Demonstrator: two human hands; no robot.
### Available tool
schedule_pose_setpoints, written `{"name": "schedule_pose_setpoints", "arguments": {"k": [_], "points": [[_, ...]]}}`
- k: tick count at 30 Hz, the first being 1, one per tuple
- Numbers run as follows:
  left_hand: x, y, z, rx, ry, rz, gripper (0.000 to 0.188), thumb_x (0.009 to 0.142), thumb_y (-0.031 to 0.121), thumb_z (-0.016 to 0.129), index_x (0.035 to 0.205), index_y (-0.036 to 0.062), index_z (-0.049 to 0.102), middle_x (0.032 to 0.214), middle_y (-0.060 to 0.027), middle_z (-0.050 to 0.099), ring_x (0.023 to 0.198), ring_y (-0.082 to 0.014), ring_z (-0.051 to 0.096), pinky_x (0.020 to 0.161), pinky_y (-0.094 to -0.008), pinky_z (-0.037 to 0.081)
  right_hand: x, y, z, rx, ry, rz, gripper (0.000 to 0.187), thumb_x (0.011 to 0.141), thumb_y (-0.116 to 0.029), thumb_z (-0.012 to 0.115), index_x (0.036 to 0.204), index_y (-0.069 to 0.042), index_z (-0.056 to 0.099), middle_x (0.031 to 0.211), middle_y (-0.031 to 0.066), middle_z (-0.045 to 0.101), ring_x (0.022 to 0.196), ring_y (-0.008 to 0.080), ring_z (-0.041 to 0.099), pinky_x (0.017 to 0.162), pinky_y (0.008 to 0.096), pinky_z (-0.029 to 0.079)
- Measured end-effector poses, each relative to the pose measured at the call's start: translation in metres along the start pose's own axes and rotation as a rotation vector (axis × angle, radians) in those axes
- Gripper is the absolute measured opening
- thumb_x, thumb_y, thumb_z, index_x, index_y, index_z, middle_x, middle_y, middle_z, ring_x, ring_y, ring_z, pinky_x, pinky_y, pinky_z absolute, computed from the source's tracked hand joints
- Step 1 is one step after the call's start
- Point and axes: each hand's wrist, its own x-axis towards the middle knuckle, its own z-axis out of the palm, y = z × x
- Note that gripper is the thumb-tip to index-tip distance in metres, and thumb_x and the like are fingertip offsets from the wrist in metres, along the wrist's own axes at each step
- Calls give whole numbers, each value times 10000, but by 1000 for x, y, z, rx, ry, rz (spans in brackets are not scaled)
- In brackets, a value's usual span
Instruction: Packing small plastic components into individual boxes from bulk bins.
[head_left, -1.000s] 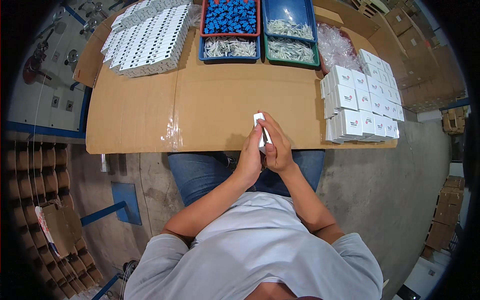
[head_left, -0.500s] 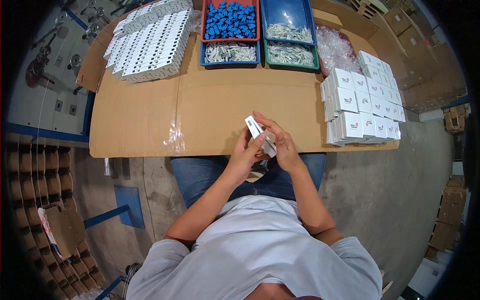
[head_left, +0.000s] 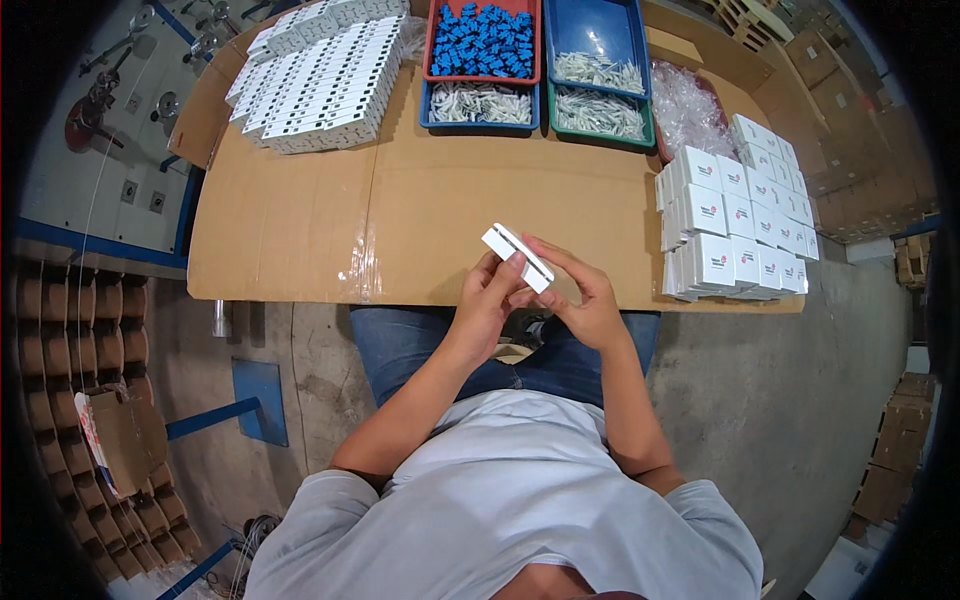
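A small white rectangular case with a dark slit along its side is held between my two hands, tilted, just over the near edge of the cardboard-covered table. My left hand grips its near-left side with the thumb laid on its face. On the other side my right hand has its fingers bent around the far and right edges. The fingertips underneath are partly hidden.
White pieces with dark slots stand in rows at back left. Beyond my hands are a red tray of blue parts, trays of small whitish pieces, and clear plastic bags. White boxes are stacked at right.
The white case has turned in my hands, so its slit side now faces up more. My right-hand fingers have come down from above it to its edge. The view has shifted slightly.
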Motion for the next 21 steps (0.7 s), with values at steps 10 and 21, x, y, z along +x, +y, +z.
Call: {"name": "schedule_pose_setpoints", "arguments": {"k": [10,21], "points": [[-1,-5,-2,213,38,251,511,902,119,810,1325,0,551,1217,-72,647,1118,-144,632,946,-294,522,-2,-3,11,186,104,60,402,970,-85,690,1356,16,647,1397,180,653,1313,257,603,1148,384,425],[6,-15,-8,149,86,227,451,899,113,803,1281,10,588,1176,-59,664,1114,-142,632,1005,-300,490,1,-7,17,-17,170,64,330,1034,-109,619,1333,24,665,1271,166,728,1148,207,696,985,328,531]]}}
